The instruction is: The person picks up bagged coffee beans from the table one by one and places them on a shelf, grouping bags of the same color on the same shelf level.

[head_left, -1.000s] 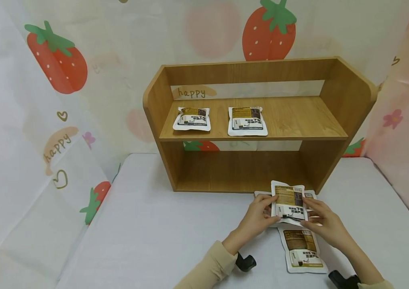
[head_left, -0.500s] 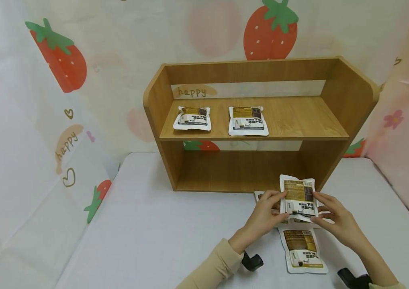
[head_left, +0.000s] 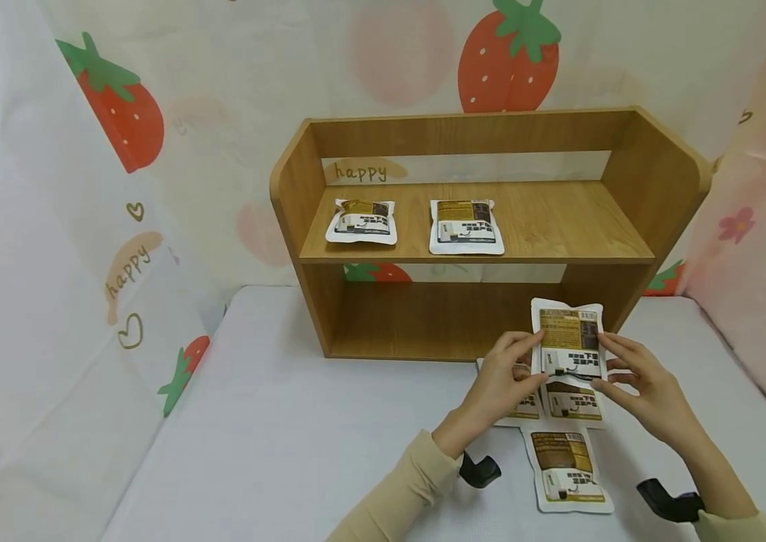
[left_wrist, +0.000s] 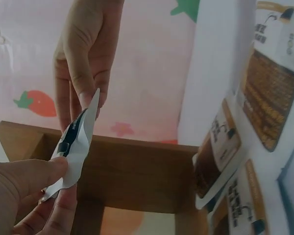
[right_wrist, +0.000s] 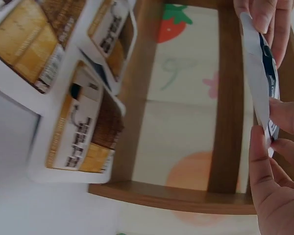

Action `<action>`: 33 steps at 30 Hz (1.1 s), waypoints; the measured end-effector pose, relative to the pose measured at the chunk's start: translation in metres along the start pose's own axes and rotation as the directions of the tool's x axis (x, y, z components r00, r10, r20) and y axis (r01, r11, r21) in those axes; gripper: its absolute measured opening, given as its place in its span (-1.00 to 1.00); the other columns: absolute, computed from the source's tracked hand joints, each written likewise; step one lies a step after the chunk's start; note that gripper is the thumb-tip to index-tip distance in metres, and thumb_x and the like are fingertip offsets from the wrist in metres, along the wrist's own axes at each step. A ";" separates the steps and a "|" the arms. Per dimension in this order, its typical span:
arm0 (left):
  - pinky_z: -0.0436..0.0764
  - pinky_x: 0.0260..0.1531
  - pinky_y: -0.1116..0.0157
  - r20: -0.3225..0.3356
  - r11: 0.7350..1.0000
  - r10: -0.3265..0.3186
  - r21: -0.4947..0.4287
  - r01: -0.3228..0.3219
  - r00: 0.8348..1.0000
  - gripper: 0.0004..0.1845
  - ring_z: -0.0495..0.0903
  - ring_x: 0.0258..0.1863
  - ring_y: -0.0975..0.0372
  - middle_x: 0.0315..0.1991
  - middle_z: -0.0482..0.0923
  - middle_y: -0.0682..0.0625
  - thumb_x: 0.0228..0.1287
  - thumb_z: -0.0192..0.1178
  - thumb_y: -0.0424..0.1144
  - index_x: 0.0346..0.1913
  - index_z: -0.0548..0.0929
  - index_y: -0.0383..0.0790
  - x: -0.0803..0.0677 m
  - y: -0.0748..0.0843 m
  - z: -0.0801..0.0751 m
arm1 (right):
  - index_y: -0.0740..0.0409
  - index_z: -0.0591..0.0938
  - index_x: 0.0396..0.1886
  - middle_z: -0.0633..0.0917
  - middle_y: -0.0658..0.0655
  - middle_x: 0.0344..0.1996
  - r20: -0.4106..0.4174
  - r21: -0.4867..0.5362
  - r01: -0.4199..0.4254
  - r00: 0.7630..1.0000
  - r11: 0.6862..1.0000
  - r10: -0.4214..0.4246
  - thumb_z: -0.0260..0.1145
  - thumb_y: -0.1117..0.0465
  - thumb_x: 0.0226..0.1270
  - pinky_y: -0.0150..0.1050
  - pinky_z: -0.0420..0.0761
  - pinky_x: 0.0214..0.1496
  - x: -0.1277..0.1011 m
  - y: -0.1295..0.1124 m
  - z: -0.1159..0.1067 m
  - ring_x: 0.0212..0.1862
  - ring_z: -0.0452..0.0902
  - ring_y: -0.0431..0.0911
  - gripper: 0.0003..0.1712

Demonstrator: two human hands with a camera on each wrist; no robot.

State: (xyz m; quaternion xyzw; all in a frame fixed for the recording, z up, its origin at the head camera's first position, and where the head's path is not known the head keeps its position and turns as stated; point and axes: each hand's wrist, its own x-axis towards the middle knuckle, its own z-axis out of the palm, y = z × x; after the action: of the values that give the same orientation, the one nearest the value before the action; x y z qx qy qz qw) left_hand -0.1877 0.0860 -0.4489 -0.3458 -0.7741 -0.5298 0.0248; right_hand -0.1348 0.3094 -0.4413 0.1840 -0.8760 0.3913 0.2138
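Note:
Both hands hold one white and brown snack packet (head_left: pixel 569 342) in the air before the lower right of the wooden shelf (head_left: pixel 484 226). My left hand (head_left: pixel 501 388) pinches its left edge and my right hand (head_left: pixel 640 388) pinches its right edge. In the left wrist view the packet (left_wrist: pixel 78 142) shows edge-on between the fingers (left_wrist: pixel 81 54); the right wrist view shows the same packet (right_wrist: pixel 262 83) edge-on. Below it lie more packets: two side by side (head_left: pixel 576 403) and one nearer me (head_left: pixel 566 467). Two packets rest on the upper board, one left (head_left: pixel 361 221) and one at the middle (head_left: pixel 466 226).
The shelf stands on a white table (head_left: pixel 275 436) with a bare lower compartment (head_left: pixel 437 320). Strawberry-print cloth (head_left: pixel 105 113) hangs behind and at both sides. The right part of the upper board (head_left: pixel 572 218) carries nothing.
Both hands have lifted the packet up and slightly right, from just over the packets on the table to in front of the shelf's lower right post.

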 end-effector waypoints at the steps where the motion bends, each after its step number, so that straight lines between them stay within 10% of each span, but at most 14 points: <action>1: 0.51 -0.25 0.64 -0.006 1.000 0.009 0.010 -0.009 1.000 -0.32 0.47 -0.18 0.37 0.16 0.31 -0.05 0.17 0.25 -0.34 0.36 0.28 -0.14 0.002 0.001 -0.001 | 0.28 0.37 0.28 0.31 -0.17 0.21 -0.006 -0.006 0.002 1.000 1.000 -0.002 0.40 0.60 -0.11 -0.71 0.42 -0.14 0.002 -0.001 -0.001 -0.08 0.36 -0.52 -0.15; 33: 0.49 -0.21 0.66 -0.098 0.981 0.183 0.089 -0.175 0.978 -0.40 0.43 0.09 0.27 0.16 0.34 -0.12 0.16 0.26 -0.36 0.29 0.37 -0.25 0.049 0.046 -0.031 | 0.32 0.47 0.19 0.41 -0.16 0.15 -0.176 -0.029 0.098 0.979 0.995 -0.101 0.36 0.67 -0.14 -0.75 0.39 -0.11 0.051 -0.033 -0.034 -0.07 0.39 -0.47 -0.24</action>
State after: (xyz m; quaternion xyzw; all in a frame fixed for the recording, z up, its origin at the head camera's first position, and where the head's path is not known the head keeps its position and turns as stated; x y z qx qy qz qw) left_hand -0.2098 0.0941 -0.3787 -0.3844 -0.7579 -0.5117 0.1269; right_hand -0.1539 0.3074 -0.3742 0.1900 -0.8471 0.3860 0.3120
